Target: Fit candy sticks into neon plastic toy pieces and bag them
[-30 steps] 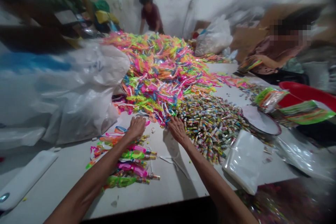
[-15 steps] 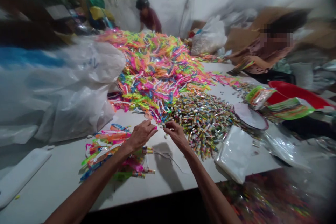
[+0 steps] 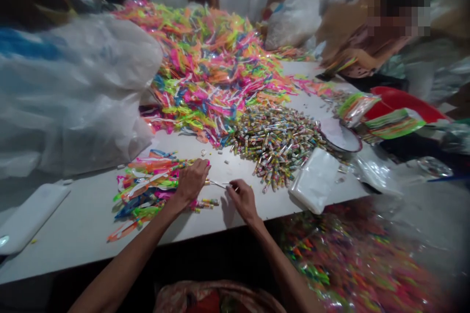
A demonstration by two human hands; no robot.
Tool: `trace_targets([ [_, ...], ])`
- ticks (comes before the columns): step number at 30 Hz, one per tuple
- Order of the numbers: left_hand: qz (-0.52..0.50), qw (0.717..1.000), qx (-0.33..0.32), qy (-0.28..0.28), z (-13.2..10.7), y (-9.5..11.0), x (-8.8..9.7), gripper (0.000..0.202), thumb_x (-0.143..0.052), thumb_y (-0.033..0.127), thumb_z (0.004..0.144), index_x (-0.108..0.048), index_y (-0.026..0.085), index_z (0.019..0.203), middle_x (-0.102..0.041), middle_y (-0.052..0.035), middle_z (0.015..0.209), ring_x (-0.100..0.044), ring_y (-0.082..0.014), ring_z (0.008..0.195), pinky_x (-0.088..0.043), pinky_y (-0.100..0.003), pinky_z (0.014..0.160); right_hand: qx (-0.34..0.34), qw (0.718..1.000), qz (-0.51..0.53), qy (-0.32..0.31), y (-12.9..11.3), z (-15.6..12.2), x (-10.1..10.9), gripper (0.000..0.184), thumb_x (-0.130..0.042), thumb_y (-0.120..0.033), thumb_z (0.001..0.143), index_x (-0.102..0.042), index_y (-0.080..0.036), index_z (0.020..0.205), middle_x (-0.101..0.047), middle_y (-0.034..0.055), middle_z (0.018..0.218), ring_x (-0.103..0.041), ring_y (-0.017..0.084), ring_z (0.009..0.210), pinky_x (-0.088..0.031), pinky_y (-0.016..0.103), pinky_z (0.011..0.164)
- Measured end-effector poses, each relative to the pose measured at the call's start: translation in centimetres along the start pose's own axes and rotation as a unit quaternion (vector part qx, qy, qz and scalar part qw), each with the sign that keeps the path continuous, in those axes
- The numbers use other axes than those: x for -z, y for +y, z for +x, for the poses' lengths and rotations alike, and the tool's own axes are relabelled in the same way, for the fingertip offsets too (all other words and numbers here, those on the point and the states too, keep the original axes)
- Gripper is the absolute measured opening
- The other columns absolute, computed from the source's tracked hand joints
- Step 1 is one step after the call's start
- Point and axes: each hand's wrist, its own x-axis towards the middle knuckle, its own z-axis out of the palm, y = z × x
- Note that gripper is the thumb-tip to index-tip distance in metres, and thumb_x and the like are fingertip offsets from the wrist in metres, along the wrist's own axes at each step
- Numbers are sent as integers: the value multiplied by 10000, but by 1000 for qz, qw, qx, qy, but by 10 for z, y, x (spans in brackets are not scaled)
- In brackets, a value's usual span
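Note:
My left hand [image 3: 193, 181] and my right hand [image 3: 240, 199] are close together over the near edge of the white table [image 3: 81, 220]. Both are closed in a pinch on the ends of a thin clear wrapper [image 3: 219, 184] stretched between them. Under and left of my left hand lies a small bundle of neon-coloured plastic toys [image 3: 147, 188] with small rolled tubes at their ends. Beyond my hands spreads a heap of small printed tubes [image 3: 275, 139], and behind it a large mound of neon plastic pieces [image 3: 216, 68].
A big clear plastic sack [image 3: 77, 93] fills the left side. A stack of clear bags [image 3: 314, 181] lies right of my hands, with a red basin [image 3: 400, 102] beyond. A person sits at the right, another stands at the far end. Colourful pieces litter the floor [image 3: 352, 264].
My hands pulled back from the edge of the heaps toward the near table edge and came together on the thin wrapper. The camera tilted down, showing my lap and the floor.

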Motion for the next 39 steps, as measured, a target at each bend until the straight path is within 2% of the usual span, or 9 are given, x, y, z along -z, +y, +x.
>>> trace_targets([
  [4, 0, 999, 9, -32, -17, 0, 13, 256, -324, 270, 934, -557, 167, 917, -624, -59, 912, -584, -178, 850, -394, -256, 679, 81, 968, -198, -134, -13, -22, -14, 176, -493, -206, 821, -611, -202, 951, -593, 66, 1014, -589, 150, 746, -416, 244, 621],
  [8, 28, 998, -36, -53, -32, 6, 15, 241, -329, 252, 931, -552, 170, 895, -622, -56, 865, -591, -175, 799, -386, -260, 654, 152, 920, -286, -218, -30, 0, -31, 235, -434, -59, 772, -609, -173, 881, -610, 95, 1021, -599, 180, 815, -421, 274, 652],
  [11, 13, 997, -71, -40, -44, 5, 13, 243, -310, 245, 937, -543, 177, 917, -614, -47, 862, -587, -170, 799, -391, -262, 663, 75, 962, -196, -174, -31, 17, -20, 163, -500, -69, 700, -602, -147, 801, -648, 102, 883, -608, 186, 762, -437, 283, 656],
  [13, -6, 996, -83, -27, -50, 3, 12, 249, -303, 254, 942, -538, 177, 925, -614, -44, 862, -586, -166, 794, -396, -262, 667, -34, 991, -9, -130, -30, 22, -4, 38, -547, -133, 679, -570, -151, 702, -642, 57, 686, -602, 168, 625, -447, 269, 588],
  [16, -27, 993, -116, -23, -53, 5, 8, 251, -309, 273, 943, -539, 174, 929, -620, -43, 865, -587, -171, 798, -400, -272, 674, -149, 932, 318, -89, -36, 19, 21, 129, -618, -226, 656, -559, -166, 755, -603, -16, 528, -582, 147, 492, -463, 260, 520],
  [18, -36, 990, -136, -26, -52, 10, 7, 255, -307, 274, 944, -541, 174, 926, -620, -43, 864, -588, -174, 807, -400, -278, 679, -166, 891, 415, -79, -44, 14, 31, 248, -679, -250, 620, -580, -165, 831, -619, -26, 530, -595, 145, 490, -486, 273, 537],
  [23, -24, 989, -145, -29, -49, 19, 10, 274, -293, 284, 949, -537, 171, 898, -608, -40, 846, -587, -173, 781, -386, -277, 651, -139, 893, 420, -83, -58, 6, 37, 263, -751, -324, 591, -641, -133, 733, -643, 7, 551, -626, 149, 537, -508, 277, 584],
  [33, -73, 981, -162, -79, -45, 17, 16, 326, -263, 322, 950, -545, 175, 880, -607, -37, 815, -584, -171, 762, -393, -272, 660, -80, 912, 383, -121, -47, 0, 46, 239, -741, -338, 636, -695, -148, 774, -682, 33, 644, -658, 172, 620, -530, 303, 635],
  [39, -159, 967, -165, -108, -40, 13, 19, 279, -342, 324, 933, -496, 207, 1133, -638, -59, 1047, -596, -192, 923, -414, -287, 768, -51, 915, 370, -152, -43, 1, 51, 206, -732, -309, 645, -707, -154, 778, -687, 34, 674, -658, 170, 649, -522, 302, 662],
])
